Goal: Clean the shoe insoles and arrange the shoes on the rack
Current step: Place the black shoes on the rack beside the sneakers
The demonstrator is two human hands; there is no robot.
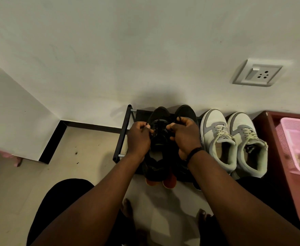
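A black shoe rack (122, 134) stands against the white wall. On its top shelf sits a pair of black shoes, toes to the wall: the left one (159, 112) and the right one (185, 110). My left hand (139, 137) and my right hand (183, 135) each pinch an end of the left shoe's black laces (159, 126) above its tongue. A pair of white and grey sneakers (232, 141) stands on the same shelf to the right. Orange shoe soles (169, 181) peek out from the lower shelf.
A maroon table (273, 139) at the right holds a pink plastic basket (291, 139) with yellow items inside. A wall socket (257, 72) is above the sneakers. Beige floor tiles with a black skirting lie to the left. My knees and bare toes are at the bottom.
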